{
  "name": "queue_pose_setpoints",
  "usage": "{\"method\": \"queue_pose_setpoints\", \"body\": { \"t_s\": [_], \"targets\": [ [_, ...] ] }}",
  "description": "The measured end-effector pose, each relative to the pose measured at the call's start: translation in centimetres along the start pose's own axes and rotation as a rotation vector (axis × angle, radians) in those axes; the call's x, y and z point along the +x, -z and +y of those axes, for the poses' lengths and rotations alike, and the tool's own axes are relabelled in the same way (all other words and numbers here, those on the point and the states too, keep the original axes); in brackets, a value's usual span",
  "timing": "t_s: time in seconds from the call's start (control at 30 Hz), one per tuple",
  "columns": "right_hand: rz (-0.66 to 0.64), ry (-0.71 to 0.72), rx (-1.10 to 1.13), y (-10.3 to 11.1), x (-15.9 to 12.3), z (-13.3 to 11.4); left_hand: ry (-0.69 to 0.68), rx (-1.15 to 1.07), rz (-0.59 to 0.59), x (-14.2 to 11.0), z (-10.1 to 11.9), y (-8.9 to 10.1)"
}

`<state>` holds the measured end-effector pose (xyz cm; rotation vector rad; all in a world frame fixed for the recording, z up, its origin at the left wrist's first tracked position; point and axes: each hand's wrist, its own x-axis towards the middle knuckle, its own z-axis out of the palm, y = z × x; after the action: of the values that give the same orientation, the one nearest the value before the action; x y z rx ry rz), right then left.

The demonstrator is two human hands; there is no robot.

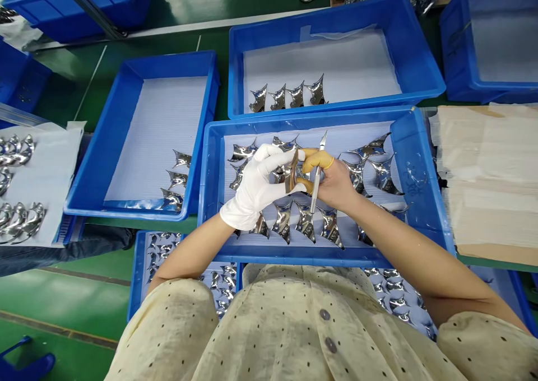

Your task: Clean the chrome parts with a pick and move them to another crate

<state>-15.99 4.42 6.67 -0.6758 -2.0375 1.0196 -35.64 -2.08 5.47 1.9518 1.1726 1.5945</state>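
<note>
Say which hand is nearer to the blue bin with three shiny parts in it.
Left. The left hand pinches a shiny part over the larger bin, just right of the three-part bin; the right hand, with a craft knife, is farther right.

Held piece (291, 175) part-hidden, cropped blue stool (29, 365), perhaps

The parts (282, 222) look mirror-smooth metal, the bins (432, 185) glossy plastic, the knife (316, 189) metallic, the glove (253, 187) matt cloth, the floor (84, 296) glossy.
</note>
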Motion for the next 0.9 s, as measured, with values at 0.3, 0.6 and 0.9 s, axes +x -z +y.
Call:
{"method": "queue_pose_setpoints", "body": {
  "t_s": [0.3, 0.6, 0.9],
  "targets": [
    [-0.044, -0.084, 0.053, -0.1, -0.2, -0.3, 0.064, -0.032, -0.045, 0.0, 0.2, 0.4],
    [-0.315, -0.428, 0.708, 0.7, 0.5, -1.3, 0.364, -0.027, -0.039, 0.5, 0.5, 2.7],
    [-0.413, -0.575, 0.696, 1.3, 1.0, -1.6, 0.230, 0.294, -0.240, 1.8, 1.7, 5.2]
  ]
}}
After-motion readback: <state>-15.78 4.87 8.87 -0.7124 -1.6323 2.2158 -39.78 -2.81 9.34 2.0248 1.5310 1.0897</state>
